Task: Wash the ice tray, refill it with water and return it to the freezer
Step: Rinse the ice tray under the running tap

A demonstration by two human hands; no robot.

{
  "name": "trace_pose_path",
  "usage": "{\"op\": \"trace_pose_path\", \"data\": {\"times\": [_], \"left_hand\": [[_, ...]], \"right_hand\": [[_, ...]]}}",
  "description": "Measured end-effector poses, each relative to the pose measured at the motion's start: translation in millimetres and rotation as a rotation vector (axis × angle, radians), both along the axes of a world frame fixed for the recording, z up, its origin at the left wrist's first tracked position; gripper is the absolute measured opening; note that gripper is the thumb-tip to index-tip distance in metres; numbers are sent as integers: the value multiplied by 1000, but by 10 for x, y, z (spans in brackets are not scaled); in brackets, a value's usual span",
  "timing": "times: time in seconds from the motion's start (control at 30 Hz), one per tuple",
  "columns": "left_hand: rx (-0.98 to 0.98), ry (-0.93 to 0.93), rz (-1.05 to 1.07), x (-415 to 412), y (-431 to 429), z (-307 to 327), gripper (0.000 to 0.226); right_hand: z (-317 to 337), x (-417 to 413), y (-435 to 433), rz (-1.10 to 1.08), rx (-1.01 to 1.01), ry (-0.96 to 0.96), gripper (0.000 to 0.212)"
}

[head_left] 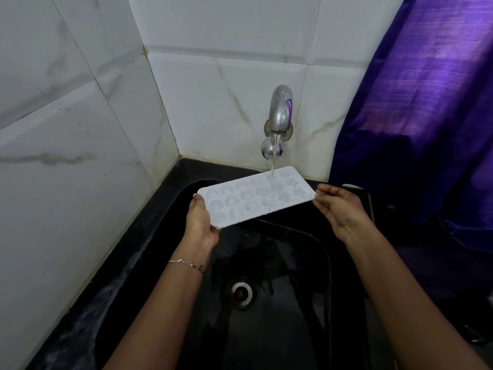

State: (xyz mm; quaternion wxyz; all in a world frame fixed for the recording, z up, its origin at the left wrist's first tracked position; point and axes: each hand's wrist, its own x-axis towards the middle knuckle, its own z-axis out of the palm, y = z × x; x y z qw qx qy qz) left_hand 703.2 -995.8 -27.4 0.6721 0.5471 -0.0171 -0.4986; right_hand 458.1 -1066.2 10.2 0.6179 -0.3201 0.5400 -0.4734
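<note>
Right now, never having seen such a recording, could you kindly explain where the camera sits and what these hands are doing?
There is no machine here: a person wears one camera on the head, looking down at their own hands. The left hand grips one end of a white ice tray; the right hand is open, fingertips at the other end. The tray is over a black sink, under a wall tap whose water runs onto the tray. A purple curtain hangs on the right.

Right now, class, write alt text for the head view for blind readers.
A white plastic ice tray is held under water running from a steel tap over a black sink. The left grip holds one end; the right grip touches the other.
</note>
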Motion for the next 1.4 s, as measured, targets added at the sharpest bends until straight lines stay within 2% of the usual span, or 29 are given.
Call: {"op": "trace_pose_path", "data": {"times": [0.47, 0.63, 0.83, 1.23, 1.4], "left_hand": [[-11, 7, -82, -52, -215, 47, 48], [-16, 4, -137, -137, -333, 110, 46], [-41, 35, -172, -221, -432, 183, 40], [-46, 66, -188, -265, -434, 151, 45], [-53, 66, -220, -379, -498, 223, 43]], "right_hand": [[44, -157, -30, -63, 30, -75, 21], [75, -295, -20, -109, 31, -97, 35], [67, -401, -45, -119, 23, -78, 39], [35, -482, 1, -109, 23, -73, 37], [126, -533, 42, -123, 6, -85, 19]]}}
